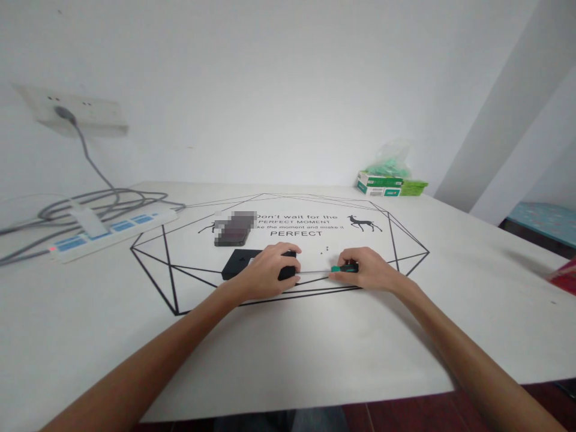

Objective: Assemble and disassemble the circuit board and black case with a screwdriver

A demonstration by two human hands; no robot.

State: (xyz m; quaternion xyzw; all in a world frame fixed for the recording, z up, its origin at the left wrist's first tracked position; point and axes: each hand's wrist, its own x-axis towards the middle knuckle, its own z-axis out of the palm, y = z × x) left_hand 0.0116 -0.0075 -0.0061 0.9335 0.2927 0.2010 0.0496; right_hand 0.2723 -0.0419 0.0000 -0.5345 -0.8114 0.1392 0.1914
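A flat black box-shaped device [236, 264] lies on the white table, and my left hand [270, 270] is closed over its right end. My right hand [366, 268] grips a screwdriver [346, 269] with a green and black handle. Its thin metal shaft lies level and points left, with the tip at the right end of the black device; whether it sits in a screw cannot be made out. A few tiny dark bits [327, 248], too small to name, are on the table behind the shaft. My left palm and fingers hide part of the device.
Behind the device lies a dark phone-like slab [234, 235], partly blurred. A power strip [117, 231] and coiled grey cable [94, 201] are at the left, below a wall socket [81, 108]. Green and white boxes [380, 183] with a plastic bag [391, 161] stand against the wall.
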